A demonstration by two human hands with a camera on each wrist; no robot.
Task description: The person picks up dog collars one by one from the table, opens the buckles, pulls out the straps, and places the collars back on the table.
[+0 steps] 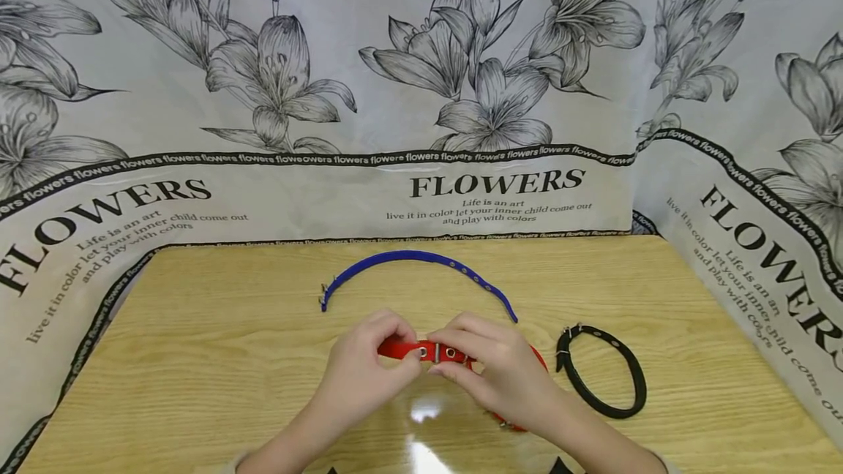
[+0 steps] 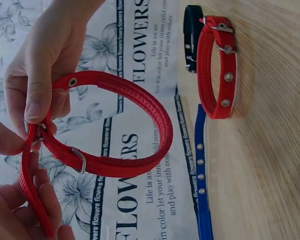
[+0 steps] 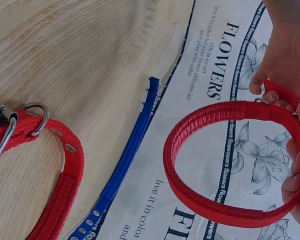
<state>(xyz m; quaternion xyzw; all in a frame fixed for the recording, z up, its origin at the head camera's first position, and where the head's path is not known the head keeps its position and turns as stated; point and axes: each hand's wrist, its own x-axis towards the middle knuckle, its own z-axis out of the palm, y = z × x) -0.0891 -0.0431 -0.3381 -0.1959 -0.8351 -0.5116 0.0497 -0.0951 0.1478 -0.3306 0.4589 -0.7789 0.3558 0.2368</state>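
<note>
Both hands hold a red dog collar (image 2: 165, 134), bent round into a loop above the table. My left hand (image 1: 362, 364) pinches the strap's free end, its thumb beside a metal eyelet. On the other side of the metal buckle (image 1: 437, 352), my right hand (image 1: 503, 368) pinches the band between thumb and fingers. The strap passes through the buckle, and a D-ring (image 2: 79, 161) hangs on the loop. Beneath my right hand, a second red collar (image 2: 228, 65) lies on the table as a buckled loop, partly hidden in the head view.
A blue collar (image 1: 402, 255) lies unbuckled in an arc beyond the hands. To the right is a black collar (image 1: 642, 379) closed in a loop. The wooden table (image 1: 197, 357) meets a flower-printed cloth (image 1: 316, 203) at the back and sides.
</note>
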